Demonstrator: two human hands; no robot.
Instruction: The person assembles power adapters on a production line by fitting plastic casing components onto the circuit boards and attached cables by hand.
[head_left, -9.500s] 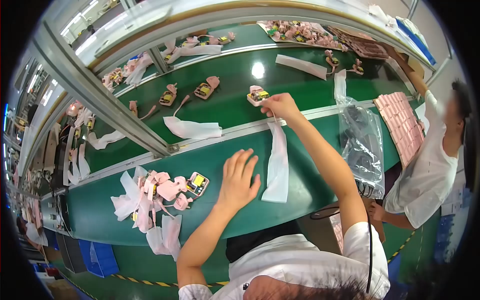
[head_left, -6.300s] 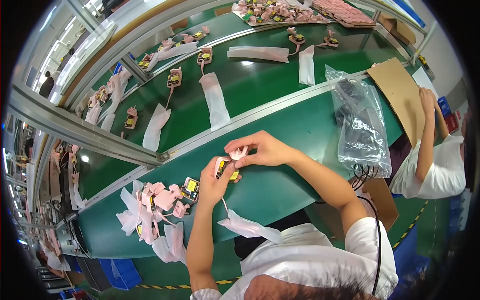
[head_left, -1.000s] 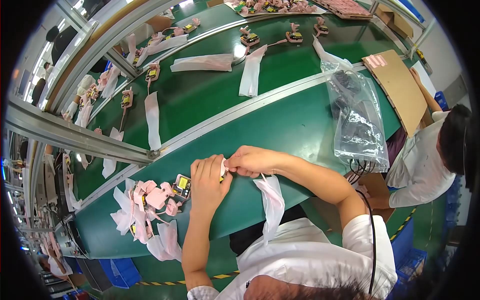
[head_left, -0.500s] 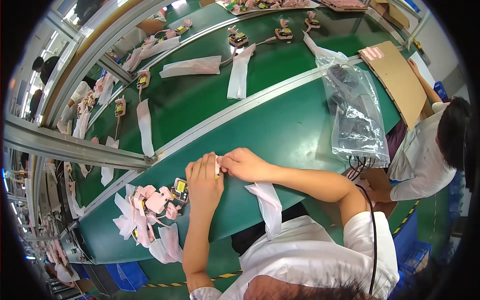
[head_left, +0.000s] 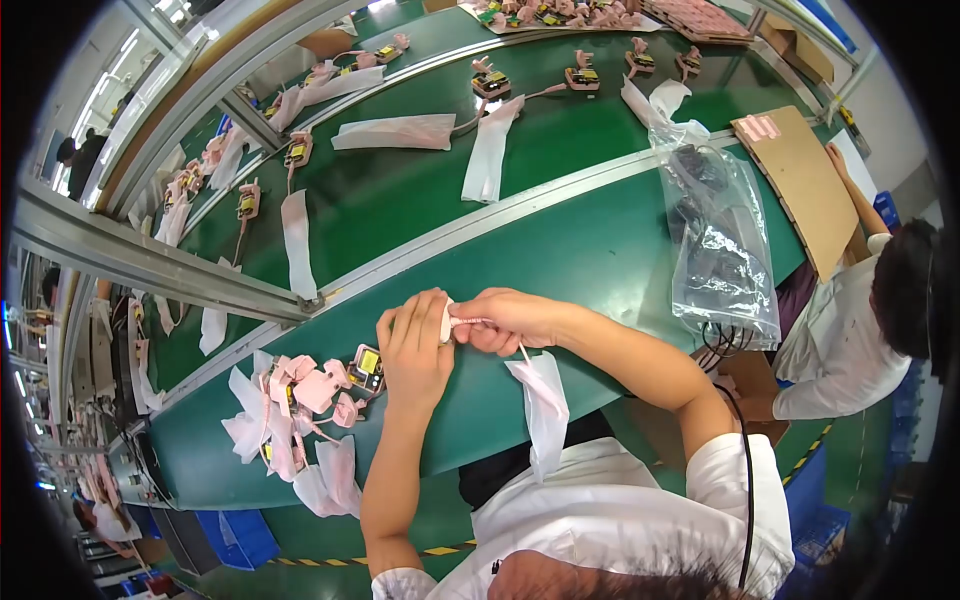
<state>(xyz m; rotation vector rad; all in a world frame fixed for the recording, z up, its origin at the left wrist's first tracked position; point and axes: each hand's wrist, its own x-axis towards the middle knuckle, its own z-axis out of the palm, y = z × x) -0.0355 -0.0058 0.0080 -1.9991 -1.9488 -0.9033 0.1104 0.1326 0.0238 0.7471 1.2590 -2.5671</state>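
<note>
My left hand (head_left: 415, 345) is closed around a small pale pink housing (head_left: 447, 322), mostly hidden by the fingers. My right hand (head_left: 505, 320) pinches the pink cable (head_left: 468, 321) where it leaves that housing. The cable runs down from my right hand into a white plastic sleeve (head_left: 543, 405), which hangs over the bench edge. Left of my left hand lies a pile of pink adapter parts (head_left: 318, 390) with cables and white sleeves. An open adapter with a yellow-topped component (head_left: 367, 366) sits at the pile's near side, close to my left wrist.
Behind a metal rail (head_left: 450, 232), a green conveyor (head_left: 390, 190) carries several open adapters with sleeved cables. On the right lie a clear bag of black cables (head_left: 720, 240) and a cardboard sheet (head_left: 800, 190). A co-worker (head_left: 850, 330) sits at the right. A metal frame (head_left: 150, 265) crosses the left.
My right hand has shifted slightly right and down along the cable, exposing the cable beside the housing. The sleeve hangs a little farther right. Another adapter shows at the conveyor's far right.
</note>
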